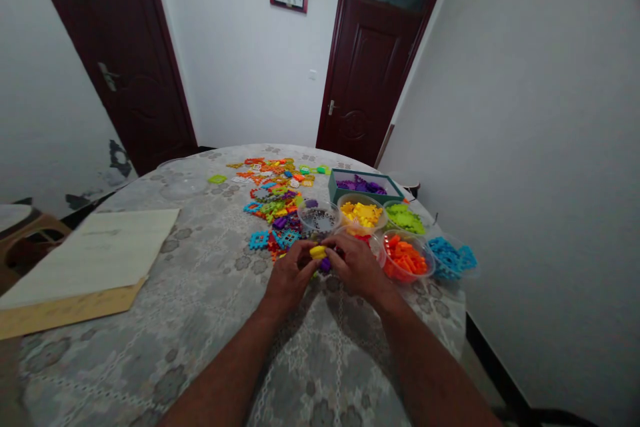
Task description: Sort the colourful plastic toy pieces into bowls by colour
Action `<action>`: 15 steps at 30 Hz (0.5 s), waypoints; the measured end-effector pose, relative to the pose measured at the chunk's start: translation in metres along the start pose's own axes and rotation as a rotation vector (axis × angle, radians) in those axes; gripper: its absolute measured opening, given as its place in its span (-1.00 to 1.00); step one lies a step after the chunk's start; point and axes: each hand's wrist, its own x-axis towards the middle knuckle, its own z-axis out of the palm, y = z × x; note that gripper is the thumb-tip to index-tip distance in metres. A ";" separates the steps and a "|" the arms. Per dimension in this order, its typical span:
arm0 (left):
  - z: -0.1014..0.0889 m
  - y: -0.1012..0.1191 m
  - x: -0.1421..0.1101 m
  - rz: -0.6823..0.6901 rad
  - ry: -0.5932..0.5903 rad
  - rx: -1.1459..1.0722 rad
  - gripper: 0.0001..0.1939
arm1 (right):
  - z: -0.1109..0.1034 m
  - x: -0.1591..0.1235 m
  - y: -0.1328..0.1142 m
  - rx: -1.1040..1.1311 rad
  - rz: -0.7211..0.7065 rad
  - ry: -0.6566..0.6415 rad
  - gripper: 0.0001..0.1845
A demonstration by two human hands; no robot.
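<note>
Both of my hands meet over the table and pinch a small yellow plastic piece (318, 252) between them. My left hand (291, 272) grips its left side, and my right hand (356, 263) has its fingertips on the right side. Just below the yellow piece a purple piece (325, 265) shows, partly hidden by my fingers; whether it is joined to the yellow one I cannot tell. Behind my hands is a clear bowl of small grey pieces (320, 219). A bowl of red pieces (373, 242) is partly covered by my right hand.
Round the right side stand bowls of yellow (363, 213), green (405, 217), orange (407, 257) and blue pieces (453, 257), with a green box (395, 195) of purple ones behind. Loose mixed pieces (275, 203) spread beyond my left hand. Paper sheets (95, 253) lie at left.
</note>
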 end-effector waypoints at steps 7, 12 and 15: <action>-0.009 0.001 0.004 0.119 0.266 0.205 -0.82 | -0.017 0.002 0.042 0.046 0.273 0.398 -0.71; -0.034 -0.004 0.017 0.217 0.483 0.593 -0.79 | -0.032 0.005 0.077 -0.042 0.334 0.663 -0.54; -0.046 -0.016 0.025 0.189 0.520 0.782 -0.65 | -0.028 -0.003 0.065 -0.134 0.191 0.680 -0.60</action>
